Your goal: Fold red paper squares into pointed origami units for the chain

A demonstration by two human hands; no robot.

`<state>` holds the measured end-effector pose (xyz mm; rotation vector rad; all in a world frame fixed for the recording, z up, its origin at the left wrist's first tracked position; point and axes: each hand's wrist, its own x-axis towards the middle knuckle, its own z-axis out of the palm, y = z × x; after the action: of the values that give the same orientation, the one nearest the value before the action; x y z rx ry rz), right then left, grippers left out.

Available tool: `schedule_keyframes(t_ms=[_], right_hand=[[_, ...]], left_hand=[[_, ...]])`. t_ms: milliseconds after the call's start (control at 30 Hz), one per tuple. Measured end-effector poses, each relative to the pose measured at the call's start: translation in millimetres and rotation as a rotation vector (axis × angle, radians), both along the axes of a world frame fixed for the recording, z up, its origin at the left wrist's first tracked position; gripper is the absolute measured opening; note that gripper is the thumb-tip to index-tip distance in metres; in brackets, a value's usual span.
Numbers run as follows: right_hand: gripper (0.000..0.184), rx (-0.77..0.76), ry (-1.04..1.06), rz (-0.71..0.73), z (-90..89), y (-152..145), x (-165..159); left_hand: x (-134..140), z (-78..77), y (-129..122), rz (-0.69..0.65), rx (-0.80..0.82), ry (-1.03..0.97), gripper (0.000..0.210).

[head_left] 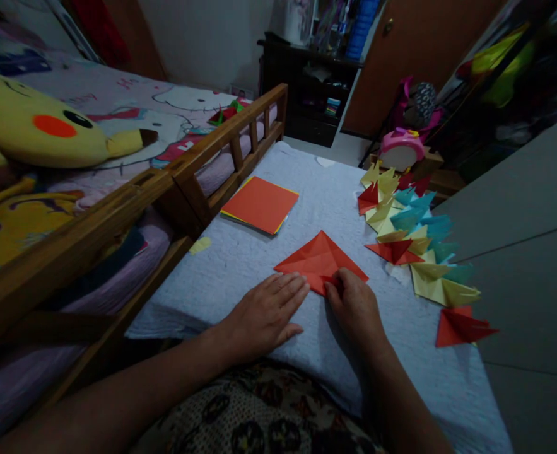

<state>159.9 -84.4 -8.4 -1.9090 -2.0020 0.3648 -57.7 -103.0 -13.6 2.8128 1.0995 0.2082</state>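
Observation:
A red sheet of origami paper [323,255], creased and partly folded, lies on the cloth-covered table [259,277] in front of me. My left hand [269,309] rests flat with its fingers stretched out, the fingertips on the paper's near left edge. At the near right edge, my right hand [354,302] pinches the paper between thumb and curled fingers. Beyond my left hand sits a stack of square paper [262,205], orange-red on top with yellow edges showing beneath.
Folded paper pieces in yellow, blue and red [401,221] line the table's right side, with a red one [465,326] nearest me. A wooden bed rail [178,173] borders the left. Past it, a yellow plush toy [36,120] lies on the bed. A pink toy [402,150] stands beyond the table.

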Motion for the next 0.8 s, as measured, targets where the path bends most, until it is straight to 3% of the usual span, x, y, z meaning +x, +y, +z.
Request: schedule_keyframes(t_ms=[200,800], right_hand=[[0.010,0.004,0.007,-0.023,0.3,0.1,0.6],[0.011,-0.010,0.020,-0.085,3.1,3.4,0.6]], left_hand=[[3.8,-2.8,1.8,0.015,-0.083,0.015,0.071],[2.9,-4.6,6.1,0.000,-0.080,0.017,0.079]])
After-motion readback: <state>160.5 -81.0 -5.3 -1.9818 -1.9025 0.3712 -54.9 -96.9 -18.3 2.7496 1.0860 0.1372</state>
